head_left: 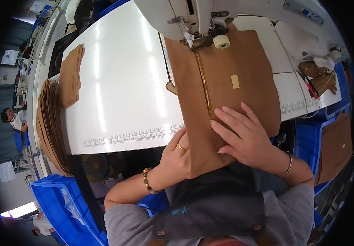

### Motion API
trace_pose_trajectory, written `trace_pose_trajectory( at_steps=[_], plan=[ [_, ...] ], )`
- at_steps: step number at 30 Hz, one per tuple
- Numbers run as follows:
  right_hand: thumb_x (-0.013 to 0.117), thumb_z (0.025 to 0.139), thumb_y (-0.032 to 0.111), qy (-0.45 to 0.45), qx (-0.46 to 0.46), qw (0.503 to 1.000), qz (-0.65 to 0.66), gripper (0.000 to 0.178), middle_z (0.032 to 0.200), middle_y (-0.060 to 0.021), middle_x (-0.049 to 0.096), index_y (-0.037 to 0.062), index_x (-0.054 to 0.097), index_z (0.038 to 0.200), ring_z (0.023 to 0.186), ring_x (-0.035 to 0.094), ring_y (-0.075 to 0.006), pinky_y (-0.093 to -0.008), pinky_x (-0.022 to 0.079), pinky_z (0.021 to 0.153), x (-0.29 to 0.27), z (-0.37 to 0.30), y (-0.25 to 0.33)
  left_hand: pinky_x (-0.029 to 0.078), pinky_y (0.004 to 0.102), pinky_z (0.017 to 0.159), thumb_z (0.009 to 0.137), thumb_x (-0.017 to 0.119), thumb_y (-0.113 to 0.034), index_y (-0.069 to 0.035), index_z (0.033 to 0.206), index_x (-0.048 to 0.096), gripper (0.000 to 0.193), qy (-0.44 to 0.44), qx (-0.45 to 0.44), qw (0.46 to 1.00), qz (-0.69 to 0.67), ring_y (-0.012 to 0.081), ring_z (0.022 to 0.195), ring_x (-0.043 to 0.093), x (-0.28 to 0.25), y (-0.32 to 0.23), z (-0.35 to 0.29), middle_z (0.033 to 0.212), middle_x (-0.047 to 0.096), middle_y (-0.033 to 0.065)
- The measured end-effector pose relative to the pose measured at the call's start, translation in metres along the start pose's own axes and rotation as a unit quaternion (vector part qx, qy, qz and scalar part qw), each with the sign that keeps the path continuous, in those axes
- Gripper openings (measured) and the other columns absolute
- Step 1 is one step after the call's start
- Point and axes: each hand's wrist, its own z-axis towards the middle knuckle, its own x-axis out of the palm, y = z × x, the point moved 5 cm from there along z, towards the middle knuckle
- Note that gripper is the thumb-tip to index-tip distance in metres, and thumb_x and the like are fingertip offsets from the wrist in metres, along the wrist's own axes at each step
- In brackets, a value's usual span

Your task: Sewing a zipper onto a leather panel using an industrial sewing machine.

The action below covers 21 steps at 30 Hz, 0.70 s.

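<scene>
A brown fabric or leather panel (250, 55) with a gold zipper (204, 84) and a small cream rectangular patch (235, 81) lies under the head of a white sewing machine (193, 18). The zipper runs from the presser foot toward me. My left hand (179, 156), with a gold ring, grips the panel's near left edge, and some of its fingers are hidden by the material. Lying on top of the panel just right of the zipper, my right hand (242, 137) has its fingers spread and its thumb out. The panel's near end hangs over the table edge toward my lap.
Brown pieces are stacked (71, 76) on the white table (119, 82), with a thicker stack (50, 127) at its left edge. Blue bins stand left (58, 192) and right (308, 141). Red-handled snips (310, 88) lie by brown scraps (322, 80) at the right.
</scene>
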Motion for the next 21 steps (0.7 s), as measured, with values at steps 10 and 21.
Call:
trace_pose_trajectory(
  at_steps=[10, 21],
  plan=[
    [0.071, 0.088, 0.05, 0.004, 0.0, 1.0, -0.03, 0.064, 0.144, -0.0187, 0.058, 0.0178, 0.063, 0.142, 0.136, 0.054, -0.0338, -0.0674, 0.034, 0.116, 0.001, -0.001, 0.008, 0.054, 0.0511, 0.106, 0.087, 0.079, -0.027, -0.007, 0.126, 0.073, 0.043, 0.032, -0.063, 0.995, 0.066, 0.0345, 0.125, 0.064, 0.001, -0.005, -0.01, 0.13, 0.069, 0.0157],
    [0.076, 0.08, 0.05, -0.005, -0.019, 0.999, -0.039, 0.074, 0.138, -0.0189, 0.06, 0.0066, 0.063, 0.139, 0.13, 0.057, -0.0352, -0.0642, 0.04, 0.113, 0.002, 0.0, 0.015, 0.05, 0.0536, 0.103, 0.068, 0.074, 0.005, -0.006, 0.106, 0.074, 0.039, -0.027, -0.173, 0.979, -0.104, 0.0364, 0.114, 0.068, -0.022, 0.04, -0.012, 0.115, 0.07, 0.0118]
  ],
)
